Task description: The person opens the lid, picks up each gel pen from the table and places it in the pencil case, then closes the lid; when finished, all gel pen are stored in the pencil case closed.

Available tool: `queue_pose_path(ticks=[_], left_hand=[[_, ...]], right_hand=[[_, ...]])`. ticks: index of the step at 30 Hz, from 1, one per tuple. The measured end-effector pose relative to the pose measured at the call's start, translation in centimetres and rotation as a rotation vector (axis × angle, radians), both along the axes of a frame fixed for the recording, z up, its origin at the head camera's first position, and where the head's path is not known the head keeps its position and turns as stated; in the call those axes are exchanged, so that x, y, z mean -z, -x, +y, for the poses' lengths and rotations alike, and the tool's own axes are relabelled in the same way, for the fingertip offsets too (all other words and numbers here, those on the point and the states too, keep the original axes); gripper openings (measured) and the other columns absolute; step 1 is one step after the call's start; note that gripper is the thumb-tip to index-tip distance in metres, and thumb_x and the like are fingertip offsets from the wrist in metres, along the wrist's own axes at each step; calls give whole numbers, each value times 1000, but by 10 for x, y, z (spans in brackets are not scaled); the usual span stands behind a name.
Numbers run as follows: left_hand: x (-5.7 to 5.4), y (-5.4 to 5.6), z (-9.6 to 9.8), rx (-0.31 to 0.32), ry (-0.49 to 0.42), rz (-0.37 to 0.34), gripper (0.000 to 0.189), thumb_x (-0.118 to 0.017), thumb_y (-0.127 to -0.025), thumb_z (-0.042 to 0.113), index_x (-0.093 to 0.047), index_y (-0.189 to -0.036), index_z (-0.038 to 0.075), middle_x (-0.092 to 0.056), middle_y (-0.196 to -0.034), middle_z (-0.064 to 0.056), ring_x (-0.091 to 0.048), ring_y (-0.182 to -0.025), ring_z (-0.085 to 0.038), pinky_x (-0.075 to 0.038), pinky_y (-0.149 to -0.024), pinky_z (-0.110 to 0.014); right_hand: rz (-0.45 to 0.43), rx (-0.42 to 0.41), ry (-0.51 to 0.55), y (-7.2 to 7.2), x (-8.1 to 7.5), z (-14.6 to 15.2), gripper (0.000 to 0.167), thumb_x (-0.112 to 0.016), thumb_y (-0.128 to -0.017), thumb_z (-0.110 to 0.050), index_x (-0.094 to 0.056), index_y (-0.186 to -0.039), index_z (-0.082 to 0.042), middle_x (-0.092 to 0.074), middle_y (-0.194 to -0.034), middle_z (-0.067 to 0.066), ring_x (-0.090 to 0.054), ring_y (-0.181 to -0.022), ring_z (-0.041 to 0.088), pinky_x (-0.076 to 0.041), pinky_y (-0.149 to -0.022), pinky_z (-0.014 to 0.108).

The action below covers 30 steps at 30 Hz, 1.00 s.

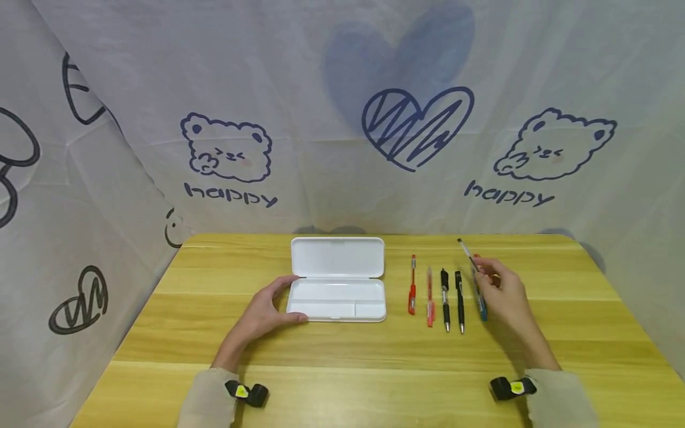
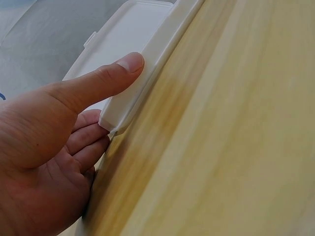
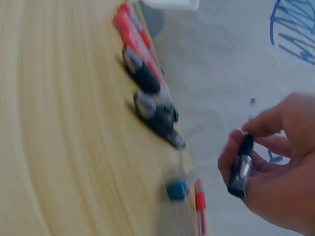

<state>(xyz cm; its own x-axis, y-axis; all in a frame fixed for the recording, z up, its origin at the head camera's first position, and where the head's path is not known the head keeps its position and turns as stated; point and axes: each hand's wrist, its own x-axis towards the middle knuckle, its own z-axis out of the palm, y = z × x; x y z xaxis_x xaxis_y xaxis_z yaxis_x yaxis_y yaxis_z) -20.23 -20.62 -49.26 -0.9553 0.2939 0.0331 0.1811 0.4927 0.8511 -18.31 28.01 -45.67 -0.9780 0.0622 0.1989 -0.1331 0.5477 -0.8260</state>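
A white pencil case (image 1: 337, 258) lies with its lid up and its compartments bare. My left hand (image 1: 266, 310) grips its left end, the thumb (image 2: 130, 63) on the front rim and the fingers curled at the side. My right hand (image 1: 503, 291) pinches a pen with a clear barrel (image 1: 465, 249) and black ends, raised above the table. In the right wrist view that pen's black end (image 3: 241, 172) points toward the camera. Beneath this hand lies a pen with a blue end (image 1: 483, 310); beside it a red-ended pen (image 3: 200, 196) is partly hidden in the head view.
Between case and right hand, a red pen (image 1: 412, 297), a pinkish-red pen (image 1: 430, 309), a black-and-clear pen (image 1: 445, 300) and a black pen (image 1: 459, 300) lie in a row on the wooden table (image 1: 342, 368). A printed cloth (image 1: 321, 196) hangs behind.
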Motion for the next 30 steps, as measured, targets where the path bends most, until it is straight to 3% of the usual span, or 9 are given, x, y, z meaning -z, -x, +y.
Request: queue_pose_path(ticks=[5, 12, 14, 19, 24, 30], left_hand=[[0, 0, 0, 2, -10, 6, 90, -96, -72, 26, -51, -148, 7, -48, -155, -13, -33, -150, -31, -25, -123, -49], [0, 1, -1, 4, -17, 16, 90, -96, -72, 24, -51, -147, 6, -49, -154, -14, -34, -149, -32, -25, -123, -49], [0, 1, 0, 3, -19, 12, 91, -97, -71, 24, -51, -147, 6, -49, -154, -14, -34, -150, -31, -25, -123, -48], [-1, 0, 1, 3, -17, 8, 91, -97, -71, 25, -51, -148, 7, -48, -155, -13, -33, -150, -31, -25, -123, -48], [-1, 0, 1, -2, -12, 9, 91, -96, -72, 25, -51, -148, 7, -48, -154, -14, -33, -150, -32, -25, -123, -49], [-1, 0, 0, -1, -4, 16, 90, -96, -72, 25, -51, -147, 6, -49, -154, -15, -34, -149, -32, -25, -123, -50]], right_hand=[[-28, -130, 86, 0, -1, -18, 39, -53, -104, 2, -53, -143, 4, -56, -116, 27, -68, -86, 24, -63, -69, 33], [-5, -199, 75, -1, 5, -40, 36, -52, -108, -6, -55, -144, -3, -59, -105, 24, -65, -74, 29, -53, -55, 28], [21, -206, 60, -1, 6, -47, 33, -53, -107, -7, -59, -139, -3, -61, -106, 22, -63, -76, 32, -50, -55, 27], [24, -255, 74, 1, 8, -64, 31, -55, -105, -2, -61, -136, -2, -63, -118, 23, -64, -90, 36, -54, -67, 26], [14, -219, 117, 8, 11, -84, 29, -61, -101, 1, -68, -128, -1, -67, -118, 19, -66, -101, 31, -56, -80, 20], [32, -176, 184, 12, 8, -109, 21, -68, -97, 0, -74, -117, 1, -72, -111, 18, -69, -100, 30, -56, -79, 17]])
